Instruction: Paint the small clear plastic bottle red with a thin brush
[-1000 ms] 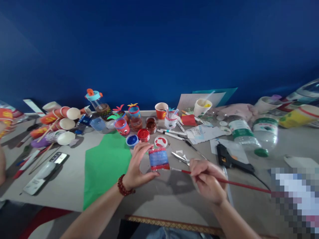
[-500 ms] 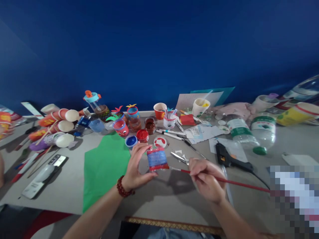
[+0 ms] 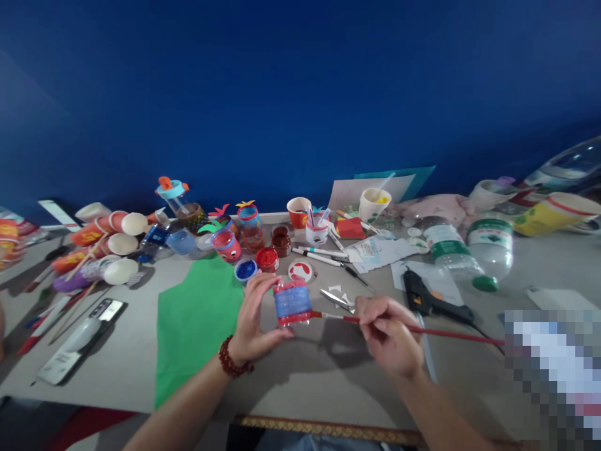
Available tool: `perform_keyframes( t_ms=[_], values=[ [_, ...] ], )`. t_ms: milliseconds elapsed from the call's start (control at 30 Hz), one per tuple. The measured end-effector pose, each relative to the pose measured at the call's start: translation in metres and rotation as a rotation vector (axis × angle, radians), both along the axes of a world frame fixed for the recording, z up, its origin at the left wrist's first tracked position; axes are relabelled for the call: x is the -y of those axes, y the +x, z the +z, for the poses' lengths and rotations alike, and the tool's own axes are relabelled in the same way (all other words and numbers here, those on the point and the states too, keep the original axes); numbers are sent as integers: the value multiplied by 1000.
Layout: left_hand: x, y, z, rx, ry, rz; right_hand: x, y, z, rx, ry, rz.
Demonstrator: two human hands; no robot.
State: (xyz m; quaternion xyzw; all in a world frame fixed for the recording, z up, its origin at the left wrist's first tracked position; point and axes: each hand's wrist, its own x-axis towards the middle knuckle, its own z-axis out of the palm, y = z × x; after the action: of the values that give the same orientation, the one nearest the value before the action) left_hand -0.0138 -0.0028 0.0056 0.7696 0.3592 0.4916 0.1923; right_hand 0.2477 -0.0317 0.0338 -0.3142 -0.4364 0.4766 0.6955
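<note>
Between the thumb and fingers of my left hand (image 3: 257, 316) is a small clear plastic cup (image 3: 293, 302), tipped on its side and painted blue with red bands near its ends. My right hand (image 3: 392, 335) pinches a long red-handled paintbrush (image 3: 345, 318). Its bristle tip meets, or nearly meets, the red band at the cup's lower right. Beyond the cup stand open pots of blue paint (image 3: 246, 269) and red paint (image 3: 267, 258). A red-smeared white lid (image 3: 300, 271) lies close by. Scissors (image 3: 335, 299) rest just past my right hand.
Green paper (image 3: 195, 332) lies left of my left hand. Painted cups with paper leaves (image 3: 226, 244) stand behind the paints. At right are a black glue gun (image 3: 429, 297) and plastic bottles (image 3: 491, 244). A phone (image 3: 82, 341) and stacked paper cups (image 3: 113, 244) are at left.
The brush tip has shifted slightly along the cup's red band, and the brush lies a little flatter. Both hands keep their holds. The whole view has moved slightly.
</note>
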Motion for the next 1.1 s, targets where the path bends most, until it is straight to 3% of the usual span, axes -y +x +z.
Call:
perform_keyframes(
  t_ms=[100, 300, 667, 800, 1000, 1100],
  values=[
    [-1, 0, -1, 18, 6, 1, -3, 0, 1, -50, -10, -37],
    [-1, -1, -5, 28, -11, -4, -1, -3, 1, -28, -49, 26],
    [-3, 2, -12, 196, -55, -46, -8, 9, 3, -126, -91, -93],
    [-3, 3, -13, 164, -80, -89, -5, 3, 2, -17, -177, -54],
    [-4, 4, -8, 35, -16, -97, 1, 5, -17, 368, -62, 27],
    [-3, 5, -5, -37, 23, -84, 3, 8, -17, 452, -10, 63]
  ],
)
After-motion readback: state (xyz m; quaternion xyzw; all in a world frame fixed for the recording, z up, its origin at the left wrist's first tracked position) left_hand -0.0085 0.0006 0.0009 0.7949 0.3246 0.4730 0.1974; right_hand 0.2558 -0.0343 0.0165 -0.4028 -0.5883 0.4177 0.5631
